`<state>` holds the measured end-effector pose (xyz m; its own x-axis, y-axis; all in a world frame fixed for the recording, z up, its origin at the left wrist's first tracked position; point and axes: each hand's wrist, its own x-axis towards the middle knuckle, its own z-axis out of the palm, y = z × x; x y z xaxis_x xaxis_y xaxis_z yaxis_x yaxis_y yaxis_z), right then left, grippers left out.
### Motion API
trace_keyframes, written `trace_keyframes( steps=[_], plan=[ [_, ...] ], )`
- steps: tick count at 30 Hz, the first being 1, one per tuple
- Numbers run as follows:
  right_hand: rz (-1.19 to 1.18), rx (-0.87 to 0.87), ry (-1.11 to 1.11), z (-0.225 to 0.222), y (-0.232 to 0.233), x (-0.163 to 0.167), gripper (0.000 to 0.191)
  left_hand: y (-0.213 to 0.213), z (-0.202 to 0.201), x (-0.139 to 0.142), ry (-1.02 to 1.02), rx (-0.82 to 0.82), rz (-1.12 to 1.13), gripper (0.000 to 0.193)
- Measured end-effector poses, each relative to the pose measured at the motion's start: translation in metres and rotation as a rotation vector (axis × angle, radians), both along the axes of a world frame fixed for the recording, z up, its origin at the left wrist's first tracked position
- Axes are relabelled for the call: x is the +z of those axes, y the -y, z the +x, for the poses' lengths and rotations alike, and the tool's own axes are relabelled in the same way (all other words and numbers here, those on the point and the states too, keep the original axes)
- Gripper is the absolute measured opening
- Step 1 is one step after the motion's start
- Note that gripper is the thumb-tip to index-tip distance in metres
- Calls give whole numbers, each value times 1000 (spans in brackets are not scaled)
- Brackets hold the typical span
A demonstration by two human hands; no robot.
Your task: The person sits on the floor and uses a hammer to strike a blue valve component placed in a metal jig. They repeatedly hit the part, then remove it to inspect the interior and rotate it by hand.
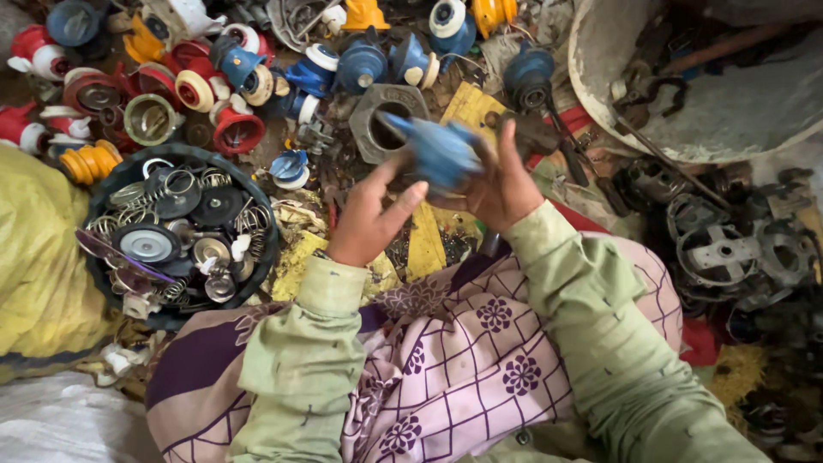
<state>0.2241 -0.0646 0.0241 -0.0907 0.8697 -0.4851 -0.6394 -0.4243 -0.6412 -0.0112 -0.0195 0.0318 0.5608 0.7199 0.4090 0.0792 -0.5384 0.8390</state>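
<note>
A blue plastic valve part (441,153) is held up in front of me above the cluttered floor. My right hand (504,184) grips it from the right side, with a finger raised beside it. My left hand (370,216) is just below and to the left, with its fingers apart and the fingertips touching the part's lower edge. Both arms wear pale green sleeves. A pink and purple patterned cloth (446,360) covers my lap.
A dark round basket (120,184) of metal springs and discs stands at left. Red, blue and yellow plastic parts (231,77) lie scattered beyond, with a grey hex nut (364,116). A large metal bowl (591,77) sits at top right, dark metal parts (729,253) below it.
</note>
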Motion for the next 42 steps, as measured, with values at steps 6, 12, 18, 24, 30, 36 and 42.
trace_keyframes(
  steps=[6, 12, 18, 24, 30, 36, 42],
  plan=[
    [-2, -446, -420, 33, -5, -25, 79, -34, -13, -71, -648, 485, -28, 36],
    [-1, -555, -446, 75, -14, -57, 92, -20, -10, -135, -1002, 295, -24, 40],
    [15, -577, -414, 74, -14, -58, 89, -25, -15, -151, -948, 297, 86, 53],
    [56, -497, -399, 66, -13, -52, 87, -27, -9, -133, -997, 292, 164, 37],
    [-83, -611, -373, 70, -14, -43, 79, -19, 2, -52, -1224, 129, -201, 42],
    [-55, -537, -378, 64, -16, -45, 82, -31, 11, -58, -937, 342, 144, 40],
    [-35, -493, -325, 63, -18, -49, 76, -59, 7, -112, -792, 269, 404, 64]
  ],
)
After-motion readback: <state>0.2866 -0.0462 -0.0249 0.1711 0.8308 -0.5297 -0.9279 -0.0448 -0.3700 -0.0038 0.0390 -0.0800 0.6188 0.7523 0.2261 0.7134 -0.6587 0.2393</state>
